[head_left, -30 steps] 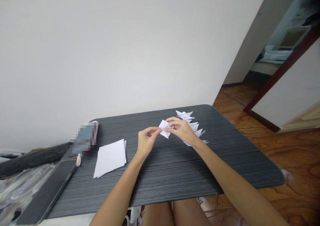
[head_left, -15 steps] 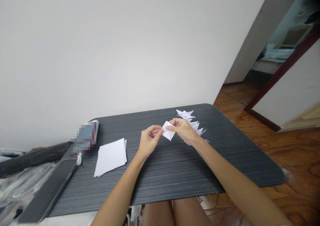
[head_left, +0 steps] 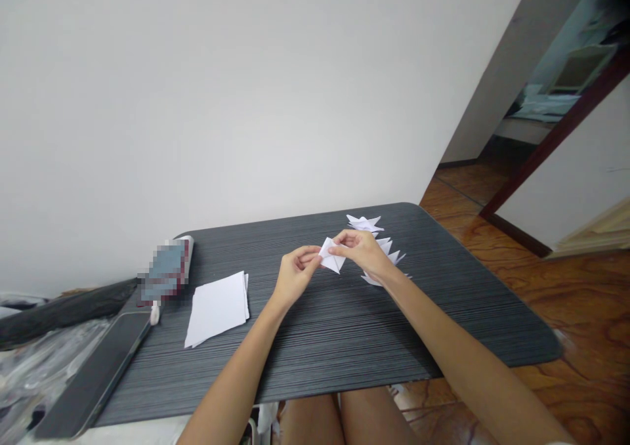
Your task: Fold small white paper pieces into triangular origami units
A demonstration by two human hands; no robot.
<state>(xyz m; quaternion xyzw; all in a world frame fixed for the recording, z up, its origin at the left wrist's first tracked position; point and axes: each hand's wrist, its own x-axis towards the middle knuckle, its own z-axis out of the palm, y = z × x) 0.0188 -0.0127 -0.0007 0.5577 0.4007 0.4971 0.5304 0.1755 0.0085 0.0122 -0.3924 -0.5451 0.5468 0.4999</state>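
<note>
A small piece of folded white paper is held up over the dark table, its lower corner pointing down. My left hand pinches its left edge between thumb and fingers. On the other side my right hand grips the upper right part, with the thumb lying across the front. Behind and beside my right wrist lie several white folded-paper shapes with pointed tips, partly hidden by that hand and forearm.
A stack of white paper sheets lies left on the dark wood-grained table. Farther left are a blurred-out packet, a small white object and a long dark flat panel. A white wall rises behind the table.
My right hand has shifted slightly up and right. The folded paper has turned a little, its lower corner moving slightly right. Both hands keep hold of it.
</note>
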